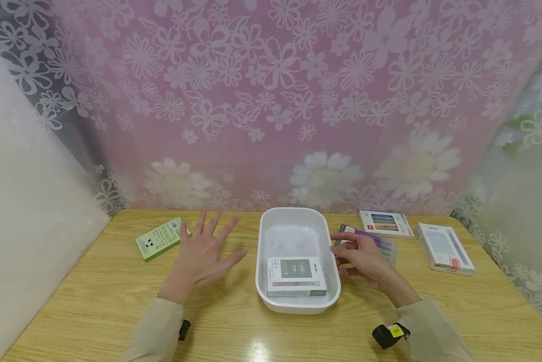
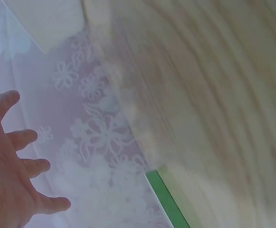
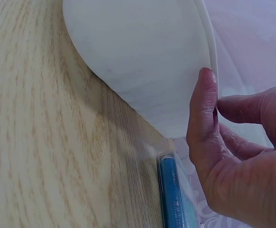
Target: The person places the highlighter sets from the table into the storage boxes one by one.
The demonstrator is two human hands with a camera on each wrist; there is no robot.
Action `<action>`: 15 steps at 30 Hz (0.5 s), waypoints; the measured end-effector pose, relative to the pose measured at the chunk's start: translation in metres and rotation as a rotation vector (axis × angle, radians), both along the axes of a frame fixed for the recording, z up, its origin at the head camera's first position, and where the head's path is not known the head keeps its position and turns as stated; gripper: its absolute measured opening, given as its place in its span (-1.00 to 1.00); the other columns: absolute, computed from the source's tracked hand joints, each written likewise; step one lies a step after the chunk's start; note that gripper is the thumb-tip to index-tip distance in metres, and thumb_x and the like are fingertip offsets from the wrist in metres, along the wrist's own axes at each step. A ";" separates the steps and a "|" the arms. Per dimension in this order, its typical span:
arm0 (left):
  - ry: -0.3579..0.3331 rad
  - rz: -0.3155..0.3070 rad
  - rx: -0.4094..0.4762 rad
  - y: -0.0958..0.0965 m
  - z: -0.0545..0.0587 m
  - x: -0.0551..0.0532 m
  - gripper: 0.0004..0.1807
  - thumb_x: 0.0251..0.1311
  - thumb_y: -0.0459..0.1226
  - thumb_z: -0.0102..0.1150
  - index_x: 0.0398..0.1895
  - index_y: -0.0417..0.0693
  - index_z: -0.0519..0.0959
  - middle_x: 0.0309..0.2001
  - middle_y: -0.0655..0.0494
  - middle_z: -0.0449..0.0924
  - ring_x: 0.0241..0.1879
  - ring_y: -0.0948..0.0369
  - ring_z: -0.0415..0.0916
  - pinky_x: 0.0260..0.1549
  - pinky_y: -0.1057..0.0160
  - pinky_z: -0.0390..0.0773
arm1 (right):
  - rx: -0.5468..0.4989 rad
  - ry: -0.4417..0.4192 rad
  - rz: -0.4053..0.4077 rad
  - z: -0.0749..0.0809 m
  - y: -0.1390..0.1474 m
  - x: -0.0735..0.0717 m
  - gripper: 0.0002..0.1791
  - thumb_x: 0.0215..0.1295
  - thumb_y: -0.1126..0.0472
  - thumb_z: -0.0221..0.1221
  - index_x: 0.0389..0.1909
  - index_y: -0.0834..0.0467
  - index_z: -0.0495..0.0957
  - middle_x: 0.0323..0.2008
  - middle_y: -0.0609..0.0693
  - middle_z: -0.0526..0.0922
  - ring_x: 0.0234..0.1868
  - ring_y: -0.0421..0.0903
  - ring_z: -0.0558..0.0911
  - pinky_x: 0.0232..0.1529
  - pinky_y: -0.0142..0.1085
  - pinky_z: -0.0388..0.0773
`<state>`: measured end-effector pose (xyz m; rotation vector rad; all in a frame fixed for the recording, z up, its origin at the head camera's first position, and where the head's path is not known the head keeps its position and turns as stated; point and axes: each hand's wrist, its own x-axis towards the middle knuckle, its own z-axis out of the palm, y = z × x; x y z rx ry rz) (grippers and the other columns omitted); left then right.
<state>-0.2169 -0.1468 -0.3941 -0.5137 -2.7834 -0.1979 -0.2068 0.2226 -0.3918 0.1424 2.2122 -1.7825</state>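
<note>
Left hand (image 1: pixel 202 260), left of centre, fingers spread; right hand (image 1: pixel 363 257), right of centre, apparently pinches the white basin (image 1: pixel 293 232), contact partly hidden; best kept level.

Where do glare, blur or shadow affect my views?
Head: a bright glare patch on the wooden table, bottom edge near centre; left wrist: pale, hazy, wood grain soft and smeared, green box edge clearer; right wrist: a soft shadow on the table alongside the white plastic tray.
</note>
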 end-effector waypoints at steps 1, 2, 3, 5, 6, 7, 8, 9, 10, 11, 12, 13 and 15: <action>0.000 0.005 0.002 -0.003 -0.001 0.000 -0.14 0.25 0.43 -0.08 0.59 0.43 0.18 0.63 -0.04 0.09 0.60 -0.25 -0.03 0.32 -0.64 0.00 | 0.000 -0.002 -0.001 0.000 0.000 0.000 -0.43 0.50 0.21 0.16 0.45 0.26 0.31 -0.22 -0.03 0.72 -0.30 -0.14 0.72 -0.36 -0.26 0.75; 0.000 0.009 0.001 -0.005 -0.001 0.000 -0.14 0.26 0.43 -0.08 0.59 0.42 0.19 0.62 -0.05 0.10 0.60 -0.25 -0.02 0.32 -0.65 0.00 | 0.001 -0.003 -0.002 0.000 0.000 0.000 -0.43 0.50 0.21 0.16 0.45 0.25 0.32 -0.22 -0.03 0.73 -0.30 -0.14 0.72 -0.36 -0.25 0.75; -0.002 0.012 0.001 -0.008 -0.002 -0.001 -0.14 0.26 0.43 -0.07 0.59 0.42 0.18 0.62 -0.06 0.11 0.59 -0.26 -0.01 0.32 -0.65 0.00 | 0.002 -0.003 -0.004 0.000 0.000 0.000 -0.43 0.50 0.21 0.16 0.45 0.25 0.32 -0.22 -0.03 0.73 -0.30 -0.14 0.72 -0.36 -0.25 0.75; -0.012 0.016 0.005 -0.013 -0.003 -0.001 -0.15 0.27 0.42 -0.07 0.59 0.41 0.18 0.62 -0.08 0.11 0.59 -0.27 -0.02 0.31 -0.66 -0.01 | 0.001 0.000 -0.003 0.000 0.000 0.000 -0.43 0.50 0.21 0.16 0.45 0.25 0.32 -0.22 -0.03 0.73 -0.30 -0.14 0.72 -0.36 -0.25 0.75; -0.020 0.018 0.007 -0.016 -0.003 -0.001 -0.15 0.28 0.42 -0.07 0.60 0.41 0.17 0.62 -0.08 0.10 0.59 -0.27 -0.03 0.32 -0.66 -0.02 | 0.002 0.002 -0.002 0.000 0.000 0.000 -0.44 0.50 0.21 0.16 0.44 0.25 0.32 -0.22 -0.03 0.72 -0.30 -0.14 0.72 -0.36 -0.26 0.75; -0.027 0.019 0.008 -0.018 -0.004 -0.002 -0.15 0.28 0.42 -0.08 0.60 0.40 0.17 0.62 -0.08 0.09 0.59 -0.27 -0.03 0.32 -0.66 -0.03 | 0.001 0.004 0.000 0.001 0.000 0.000 -0.44 0.50 0.21 0.15 0.44 0.26 0.32 -0.23 -0.03 0.72 -0.30 -0.14 0.72 -0.36 -0.26 0.75; -0.032 0.022 0.008 -0.021 -0.004 -0.002 -0.15 0.29 0.41 -0.08 0.60 0.39 0.17 0.63 -0.09 0.07 0.59 -0.28 -0.03 0.32 -0.66 -0.02 | 0.000 0.006 0.001 0.001 0.000 0.000 -0.44 0.50 0.21 0.15 0.44 0.26 0.32 -0.23 -0.03 0.72 -0.31 -0.14 0.72 -0.36 -0.27 0.75; -0.041 0.024 0.011 -0.024 -0.005 -0.002 -0.15 0.29 0.41 -0.07 0.60 0.39 0.17 0.63 -0.09 0.06 0.59 -0.28 -0.04 0.32 -0.66 -0.03 | -0.001 0.007 0.002 0.001 0.000 0.000 -0.44 0.50 0.21 0.15 0.44 0.26 0.32 -0.24 -0.03 0.71 -0.31 -0.14 0.72 -0.37 -0.27 0.74; -0.050 0.028 0.011 -0.027 -0.005 -0.003 -0.14 0.29 0.41 -0.08 0.61 0.38 0.16 0.64 -0.09 0.04 0.59 -0.29 -0.05 0.32 -0.66 -0.03 | -0.002 0.007 0.003 0.001 0.000 0.000 -0.44 0.50 0.21 0.15 0.44 0.26 0.32 -0.24 -0.03 0.71 -0.31 -0.14 0.72 -0.37 -0.27 0.74; -0.056 0.031 0.011 -0.030 -0.006 -0.004 -0.14 0.29 0.41 -0.08 0.61 0.37 0.16 0.64 -0.09 0.03 0.59 -0.29 -0.05 0.32 -0.66 -0.03 | -0.001 0.006 0.003 0.001 0.000 0.000 -0.44 0.50 0.21 0.15 0.44 0.26 0.32 -0.24 -0.03 0.71 -0.31 -0.14 0.72 -0.37 -0.27 0.74; -0.065 0.036 0.008 -0.033 -0.006 -0.004 -0.14 0.30 0.41 -0.09 0.61 0.38 0.15 0.64 -0.09 0.02 0.59 -0.30 -0.07 0.32 -0.66 -0.04 | -0.002 0.006 0.003 0.001 0.000 0.000 -0.44 0.50 0.21 0.15 0.44 0.26 0.32 -0.23 -0.03 0.71 -0.31 -0.14 0.72 -0.37 -0.27 0.74; -0.072 0.041 0.004 -0.035 -0.006 -0.006 -0.14 0.30 0.41 -0.09 0.61 0.37 0.15 0.64 -0.09 0.02 0.59 -0.31 -0.07 0.31 -0.66 -0.04 | -0.004 0.005 0.002 0.001 0.000 0.000 -0.44 0.50 0.22 0.15 0.44 0.26 0.32 -0.23 -0.03 0.71 -0.31 -0.14 0.72 -0.37 -0.27 0.74; -0.091 0.049 -0.002 -0.041 -0.007 -0.008 -0.14 0.31 0.42 -0.11 0.62 0.38 0.13 0.64 -0.09 0.00 0.59 -0.31 -0.09 0.31 -0.66 -0.06 | -0.004 0.005 0.001 0.001 0.000 0.000 -0.44 0.50 0.22 0.15 0.44 0.26 0.33 -0.23 -0.03 0.71 -0.31 -0.13 0.72 -0.38 -0.27 0.74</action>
